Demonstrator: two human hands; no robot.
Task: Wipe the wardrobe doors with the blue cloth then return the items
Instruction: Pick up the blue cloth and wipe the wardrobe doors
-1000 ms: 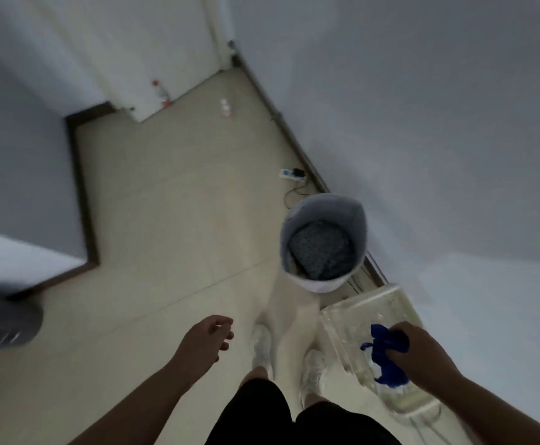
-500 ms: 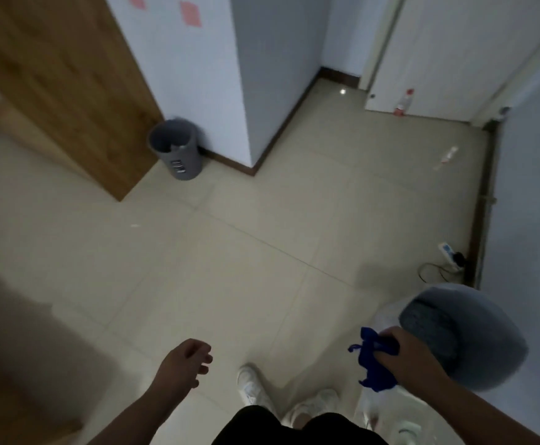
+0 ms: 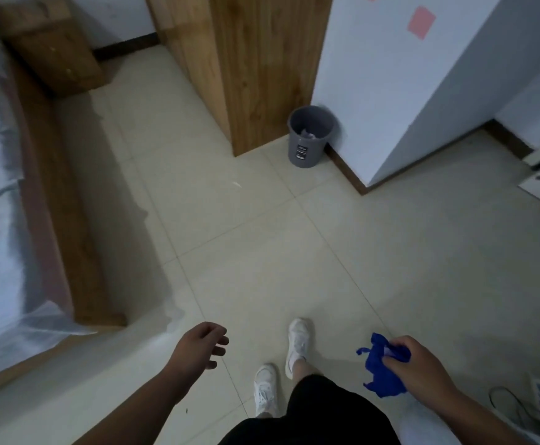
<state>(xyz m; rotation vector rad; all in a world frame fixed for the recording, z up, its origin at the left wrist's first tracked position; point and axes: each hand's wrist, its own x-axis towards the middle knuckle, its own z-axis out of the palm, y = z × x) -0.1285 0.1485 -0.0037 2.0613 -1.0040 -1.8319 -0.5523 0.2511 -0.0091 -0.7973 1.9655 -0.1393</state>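
Cloth first: the blue cloth (image 3: 381,379) is bunched in the right hand (image 3: 421,364), low at bottom right, above the tiled floor (image 3: 262,252). Fingers curl over its top edge & pinch it, the rest of the fabric hanging crumpled below the knuckles. The forearm comes in from the bottom-right corner, wrist approx straight. Other side, the left hand (image 3: 199,345) is out in front at bottom centre-left, palm down, fingers loosely bent & spread, holding nothing, touching nothing; its forearm runs up from the bottom edge. A pair of white shoes (image 3: 297,345) shows btwn the two hands. Well ahead at top centre stands the wardrobe (image 3: 262,75), wood-grain, w/ a grey bin (image 3: 308,136) just beside its right corner, against the white wall. Along the left edge, a bed (image 3: 2,187).
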